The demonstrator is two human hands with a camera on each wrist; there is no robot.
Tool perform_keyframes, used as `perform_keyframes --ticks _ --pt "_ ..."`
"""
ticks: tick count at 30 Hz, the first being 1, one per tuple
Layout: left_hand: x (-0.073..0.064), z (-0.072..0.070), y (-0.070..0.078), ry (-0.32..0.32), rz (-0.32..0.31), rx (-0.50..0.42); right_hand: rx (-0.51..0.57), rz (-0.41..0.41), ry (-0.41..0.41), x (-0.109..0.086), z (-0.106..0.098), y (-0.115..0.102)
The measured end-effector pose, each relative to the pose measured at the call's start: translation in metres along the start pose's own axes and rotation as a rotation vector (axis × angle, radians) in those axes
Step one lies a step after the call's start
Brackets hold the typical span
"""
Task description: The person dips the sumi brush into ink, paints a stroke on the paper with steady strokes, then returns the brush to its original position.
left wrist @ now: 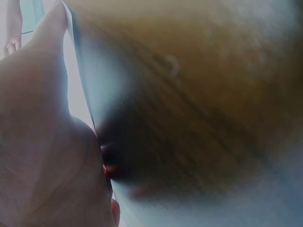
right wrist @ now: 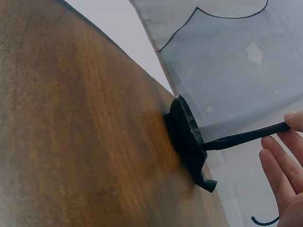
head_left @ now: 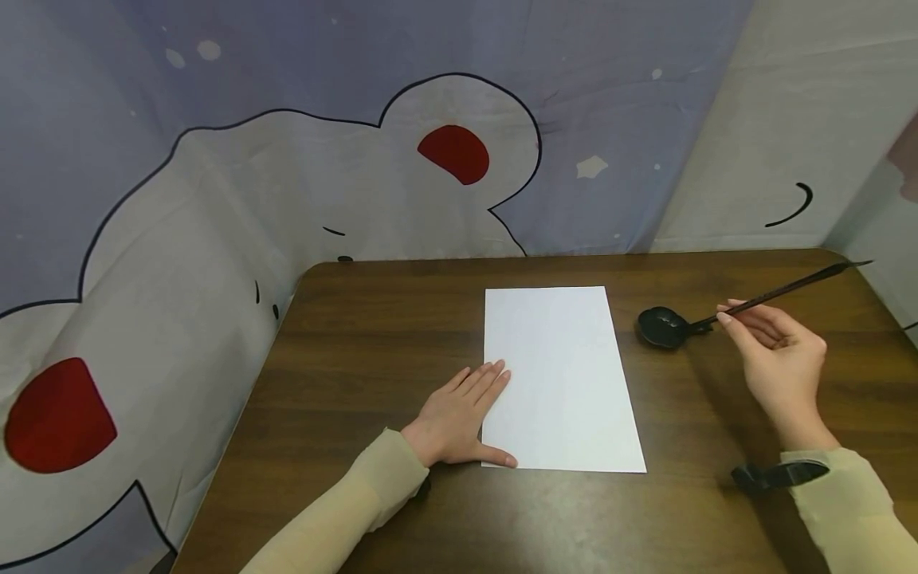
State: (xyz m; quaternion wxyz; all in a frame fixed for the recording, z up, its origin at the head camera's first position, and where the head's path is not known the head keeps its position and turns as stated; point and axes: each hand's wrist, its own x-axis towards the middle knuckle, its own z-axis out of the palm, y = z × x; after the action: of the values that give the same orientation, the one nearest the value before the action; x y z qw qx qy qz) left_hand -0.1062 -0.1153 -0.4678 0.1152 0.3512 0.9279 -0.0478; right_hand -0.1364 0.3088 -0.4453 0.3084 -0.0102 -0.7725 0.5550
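Observation:
A white sheet of paper (head_left: 559, 375) lies on the table. My left hand (head_left: 462, 410) rests flat on its left edge, fingers straight and thumb spread toward the near edge; the left wrist view shows this hand (left wrist: 42, 137) close up. To the right of the paper stands a small black ink dish (head_left: 661, 328) with a short spout-like end (right wrist: 206, 183). My right hand (head_left: 782, 359) pinches a dark writing brush (head_left: 796, 283) between thumb and fingers. The brush slants down to the left, its lower end at the dish; the dish's rim hides the tip in the right wrist view.
The brown wooden table (head_left: 358, 343) ends at the back against a cloth backdrop (head_left: 323, 183) printed with cartoon shapes. A black band (head_left: 780, 475) sits on my right wrist.

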Motion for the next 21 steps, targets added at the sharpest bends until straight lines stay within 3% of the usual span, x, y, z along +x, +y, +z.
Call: perform_keyframes --ticks 21 --pt "0.0037 0.0079 -0.0019 0.002 -0.006 0.015 -0.031 -0.021 0.004 -0.0014 0.0022 0.0058"
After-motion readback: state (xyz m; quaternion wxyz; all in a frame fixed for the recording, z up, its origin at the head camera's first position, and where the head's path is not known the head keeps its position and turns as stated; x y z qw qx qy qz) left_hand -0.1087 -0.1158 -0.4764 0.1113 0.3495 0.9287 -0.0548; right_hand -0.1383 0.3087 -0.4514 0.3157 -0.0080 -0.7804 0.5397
